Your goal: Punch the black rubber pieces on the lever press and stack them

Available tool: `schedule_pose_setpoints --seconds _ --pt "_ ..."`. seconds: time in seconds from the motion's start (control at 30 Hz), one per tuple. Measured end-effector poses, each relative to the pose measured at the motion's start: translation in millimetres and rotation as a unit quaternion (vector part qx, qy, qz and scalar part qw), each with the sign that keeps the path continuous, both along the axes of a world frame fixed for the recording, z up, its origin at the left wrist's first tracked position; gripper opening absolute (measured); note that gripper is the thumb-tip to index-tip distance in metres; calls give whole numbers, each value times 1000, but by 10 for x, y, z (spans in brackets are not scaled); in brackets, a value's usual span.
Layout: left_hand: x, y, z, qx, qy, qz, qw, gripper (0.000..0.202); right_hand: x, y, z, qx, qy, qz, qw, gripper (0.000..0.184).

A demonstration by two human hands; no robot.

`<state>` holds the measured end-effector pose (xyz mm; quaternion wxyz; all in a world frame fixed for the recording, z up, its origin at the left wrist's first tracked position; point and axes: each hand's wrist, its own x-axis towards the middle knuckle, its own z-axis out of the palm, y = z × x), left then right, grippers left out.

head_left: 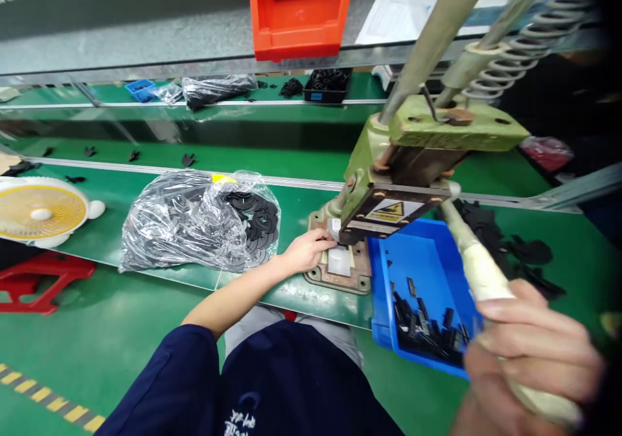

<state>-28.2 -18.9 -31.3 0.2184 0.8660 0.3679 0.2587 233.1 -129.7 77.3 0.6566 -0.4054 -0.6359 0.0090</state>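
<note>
My right hand (pixel 534 352) is wrapped round the pale lever handle (pixel 479 271) of a green hand press (pixel 457 125). At the press base my left hand (pixel 311 249) has its fingertips brought together under the edge of the press head (pixel 389 209), which bears a yellow warning label. Whatever those fingertips hold is too small to make out. Just below them a light metal plate (pixel 339 261) lies on the worn base (pixel 359 274). Close by on the right, a blue bin (pixel 413 245) contains several small black parts (pixel 427 326).
Left of the press lies a clear bag of dark flat parts (pixel 194 222). A yellow-and-white fan (pixel 41 212) and a red stool (pixel 46 280) are farther left. An orange bin (pixel 301 44) sits on the shelf above. Black pieces (pixel 529 251) lie beyond the blue bin.
</note>
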Motion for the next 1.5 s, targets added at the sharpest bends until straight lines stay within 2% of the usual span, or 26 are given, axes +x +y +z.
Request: schedule_pose_setpoints --seconds 0.1,0.17,0.23,0.33,0.4,0.47,0.5,0.6,0.73,0.83,0.93,1.07,1.23,1.33,1.5 --pt "2 -7 -26 -1 2 0 1000 46 -252 -9 -230 119 65 -13 991 41" --pt "-38 -24 -24 4 0 1 1000 46 -345 17 -292 126 88 -14 988 39" --pt "-145 -42 0 16 -3 36 999 43 -368 37 -314 121 104 -7 987 35" --pt "-432 -44 75 20 41 177 983 34 -356 49 -328 138 115 -17 984 25" --pt "-646 -19 138 5 118 284 951 27 -362 51 -333 142 116 -25 983 22" --pt "-811 22 191 -21 217 343 913 28 -382 51 -328 131 113 -22 985 22" --pt "-865 44 210 -32 263 352 898 30 -393 49 -321 130 111 -20 985 23" --pt "-916 102 240 -44 349 333 875 31 -404 25 -301 133 106 -18 985 26" --pt "-901 112 270 -28 373 317 872 28 -333 -18 -312 90 93 1 992 26" --pt "-953 62 303 -46 362 320 874 25 -254 -22 -340 107 70 31 991 25" --pt "-1048 -11 319 -73 332 305 890 24 -211 -17 -349 114 72 41 990 22" --pt "-1109 -82 313 -60 274 327 902 27 -209 -24 -338 109 74 57 990 20" --pt "-907 -87 311 -52 299 346 888 31 -235 -14 -338 115 80 54 989 21" --pt "-702 -65 306 -59 355 326 874 41 -246 -7 -342 119 87 47 988 23" --pt "-471 1 312 -73 426 283 856 33 -238 -19 -343 111 72 59 989 20"
